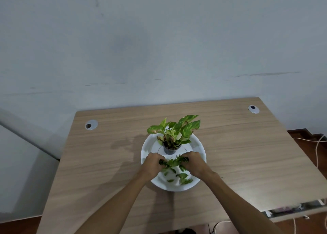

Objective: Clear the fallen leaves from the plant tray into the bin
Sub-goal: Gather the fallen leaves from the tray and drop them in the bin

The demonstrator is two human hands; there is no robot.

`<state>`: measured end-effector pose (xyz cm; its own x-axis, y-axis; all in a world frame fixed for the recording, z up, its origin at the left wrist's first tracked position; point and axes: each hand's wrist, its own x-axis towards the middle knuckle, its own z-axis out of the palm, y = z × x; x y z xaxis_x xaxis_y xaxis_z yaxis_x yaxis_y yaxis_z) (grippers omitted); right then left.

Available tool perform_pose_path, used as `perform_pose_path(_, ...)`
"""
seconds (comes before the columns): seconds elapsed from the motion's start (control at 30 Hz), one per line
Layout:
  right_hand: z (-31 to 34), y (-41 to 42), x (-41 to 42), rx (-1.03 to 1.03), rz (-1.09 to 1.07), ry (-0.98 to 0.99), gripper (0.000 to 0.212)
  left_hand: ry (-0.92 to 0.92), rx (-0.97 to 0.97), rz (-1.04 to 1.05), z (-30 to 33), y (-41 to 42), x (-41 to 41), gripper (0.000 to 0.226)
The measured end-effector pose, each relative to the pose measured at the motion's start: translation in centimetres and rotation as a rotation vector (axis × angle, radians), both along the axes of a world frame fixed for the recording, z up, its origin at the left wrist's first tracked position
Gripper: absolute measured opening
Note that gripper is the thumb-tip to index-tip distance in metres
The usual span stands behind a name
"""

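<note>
A round white plant tray (199,145) sits on the wooden table. In its far half stands a small dark pot with a green, yellow-flecked plant (174,133). Over the tray's middle, my left hand (153,163) and my right hand (193,161) are both closed on one bunch of fallen green leaves (174,161) stretched between them. Several loose leaves (183,178) lie on the tray's near half, below the hands. A pale round bin (223,227) shows partly under the table's near edge.
The wooden table (106,163) has two grey cable grommets, one at far left (91,124) and one at far right (253,109). A grey wall stands right behind it. White cords (317,150) hang off the right side above a brown floor.
</note>
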<state>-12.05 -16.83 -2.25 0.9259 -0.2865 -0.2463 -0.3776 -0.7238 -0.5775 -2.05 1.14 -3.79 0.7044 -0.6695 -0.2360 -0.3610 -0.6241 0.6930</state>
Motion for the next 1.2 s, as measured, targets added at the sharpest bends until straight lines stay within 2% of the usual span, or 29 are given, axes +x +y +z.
perform_pose_path(0.3,2.7,0.4,0.0,-0.034,-0.013,-0.034,0.013,-0.078,-0.089,-0.064,2.5,0.2,0.4,0.020)
perform_pose_path(0.73,8.3,-1.2,-0.2,-0.066,0.046,-0.124,0.011,-0.225,-0.150,0.003,8.5,-0.2,-0.3,0.018)
perform_pose_path(1.2,7.3,-0.7,-2.9,0.042,-0.049,-0.159,0.014,-0.116,-0.168,0.160,7.3,1.4,-4.8,0.017)
